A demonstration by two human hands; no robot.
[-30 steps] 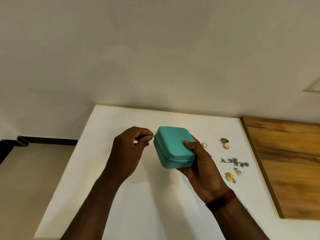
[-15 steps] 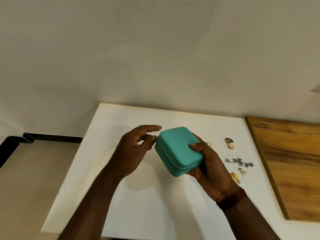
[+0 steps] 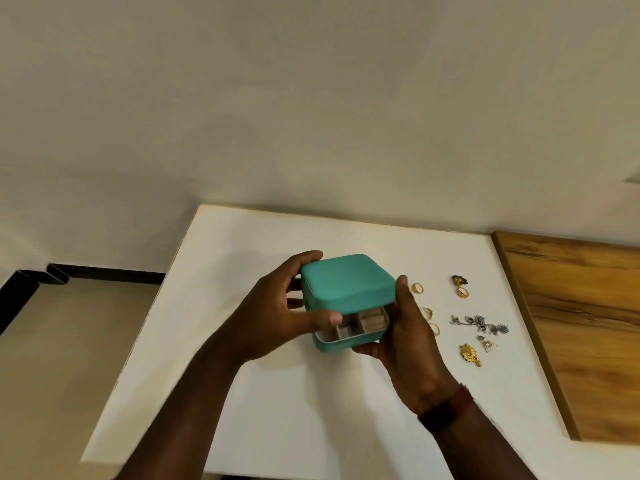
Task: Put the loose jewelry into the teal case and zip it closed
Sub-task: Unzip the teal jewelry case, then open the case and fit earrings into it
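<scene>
- Your left hand (image 3: pixel 277 313) curls round the left side of the teal case (image 3: pixel 346 282), thumb wedged under the part-raised lid. Your right hand (image 3: pixel 408 337) grips the opposite side.
- The case is at centre frame, tipped toward you, with its compartments (image 3: pixel 349 327) showing.
- If the thumb slips, the lid may drop shut.
- Tip it further and whatever lies inside could slide out.
- Three rings (image 3: pixel 427 312) lie just beside your right hand, and a careless wrist could sweep them along the counter (image 3: pixel 277 410).
- Further right lie the silver chain (image 3: pixel 481 323) and gold pendants (image 3: pixel 469 353). The chain may snag on them when lifted.
- Only your right hand stands between case and jewelry.
- The wooden panel (image 3: pixel 571 323) lies beyond, at the right edge.
</scene>
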